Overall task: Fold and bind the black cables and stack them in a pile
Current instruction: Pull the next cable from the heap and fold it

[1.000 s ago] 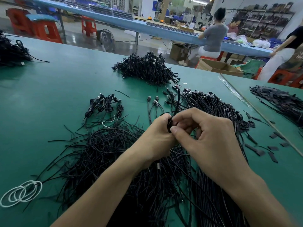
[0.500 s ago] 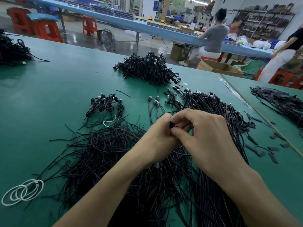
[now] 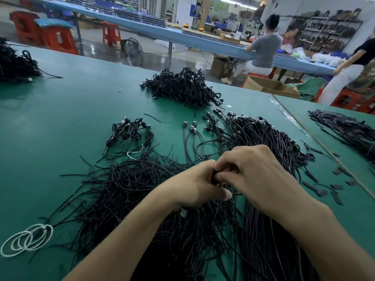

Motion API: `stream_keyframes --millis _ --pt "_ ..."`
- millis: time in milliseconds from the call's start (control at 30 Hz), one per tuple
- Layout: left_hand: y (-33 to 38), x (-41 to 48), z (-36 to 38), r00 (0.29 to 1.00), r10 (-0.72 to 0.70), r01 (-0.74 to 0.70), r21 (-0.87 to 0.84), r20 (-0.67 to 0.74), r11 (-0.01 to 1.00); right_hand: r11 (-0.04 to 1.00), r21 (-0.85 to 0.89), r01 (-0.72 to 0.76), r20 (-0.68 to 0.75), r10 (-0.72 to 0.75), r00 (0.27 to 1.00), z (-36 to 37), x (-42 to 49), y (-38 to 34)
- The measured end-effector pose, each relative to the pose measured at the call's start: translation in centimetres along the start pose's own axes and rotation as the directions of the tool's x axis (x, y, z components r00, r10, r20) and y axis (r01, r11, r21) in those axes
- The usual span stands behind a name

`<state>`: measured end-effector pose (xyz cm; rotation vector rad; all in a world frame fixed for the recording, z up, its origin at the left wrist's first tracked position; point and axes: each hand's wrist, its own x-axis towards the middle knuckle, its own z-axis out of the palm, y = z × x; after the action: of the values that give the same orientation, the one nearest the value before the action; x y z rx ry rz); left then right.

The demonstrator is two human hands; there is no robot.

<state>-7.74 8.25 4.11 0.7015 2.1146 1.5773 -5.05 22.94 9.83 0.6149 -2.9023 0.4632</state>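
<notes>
The left hand (image 3: 192, 185) and right hand (image 3: 263, 179) both pinch one folded black cable (image 3: 214, 176); if a finger slips, its loops may spring open and tangle with the loose cables (image 3: 259, 134).

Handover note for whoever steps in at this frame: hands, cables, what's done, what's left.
Left hand: fingers curled round the folded cable, mostly hidden in the grip.
Right hand: pinches the same cable from the other side; whether it is tied cannot be seen.
Done: big pile of bound cables at the far side of the green table; small group of bound cables nearer, to the left.
Left: bind this one, add it to a pile, then work through the loose cables on the right. The thin black ties lie front-left.
</notes>
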Motion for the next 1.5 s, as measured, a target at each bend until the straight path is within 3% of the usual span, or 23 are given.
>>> stream_keyframes --millis 133,233,367,433,500,600,733,900,967,1100,1267,1400,1500 --pt "-0.2 -0.1 -0.1 0.999 0.006 -0.001 -0.093 0.053 0.996 0.999 -0.034 0.04 -0.009 -0.04 0.999 -0.2 0.1 0.4" --pt "-0.4 -0.3 -0.4 0.994 -0.066 0.088 -0.272 0.09 0.958 0.987 -0.119 0.111 0.043 -0.106 0.993 -0.2 0.2 0.3" --pt "-0.3 0.1 -0.9 0.979 -0.087 0.19 -0.675 0.184 0.713 0.97 -0.173 0.173 0.029 -0.171 0.985 -0.6 0.0 0.6" --pt "-0.2 0.2 -0.9 0.98 -0.032 0.171 -0.757 0.195 0.63 0.958 -0.222 0.179 -0.039 -0.192 0.981 -0.5 -0.2 1.0" --pt "-0.3 0.3 -0.9 0.99 0.013 0.101 -0.785 0.138 0.611 0.964 -0.218 0.152 -0.138 -0.184 0.973 -0.2 -0.3 1.3" --pt "-0.1 0.4 -0.8 0.999 0.034 -0.009 -0.785 0.015 0.62 0.989 -0.122 0.087 -0.286 -0.119 0.951 0.8 -0.5 1.5" --pt "0.3 0.5 0.1 0.982 0.02 -0.151 -0.72 -0.188 0.677 0.988 0.153 0.009 -0.411 0.055 0.91 2.8 -0.7 1.0" --pt "0.7 0.2 0.8 0.908 -0.002 -0.282 -0.615 -0.419 0.737 0.822 0.57 -0.013 -0.364 0.267 0.892 3.8 -0.1 0.0" --pt "0.8 0.1 0.7 0.877 0.018 -0.314 -0.545 -0.48 0.778 0.852 0.524 0.015 -0.4 0.23 0.887 3.6 0.0 -0.3" --pt "1.1 0.0 0.5 0.857 0.031 -0.347 -0.531 -0.515 0.773 0.977 0.197 0.081 -0.49 0.026 0.871 2.7 0.1 -0.4" --pt "1.2 0.0 0.6 0.876 0.005 -0.326 -0.586 -0.482 0.742 0.992 -0.014 0.126 -0.464 -0.118 0.878 2.0 0.2 0.2" --pt "1.1 0.0 0.9 0.872 0.046 -0.335 -0.525 -0.487 0.782 0.99 0.118 0.082 -0.489 -0.015 0.872 2.6 0.1 0.0" --pt "1.1 0.0 1.4 0.834 0.155 -0.389 -0.363 -0.53 0.847 0.9 0.436 0.021 -0.482 0.214 0.85 3.3 0.1 -0.3"
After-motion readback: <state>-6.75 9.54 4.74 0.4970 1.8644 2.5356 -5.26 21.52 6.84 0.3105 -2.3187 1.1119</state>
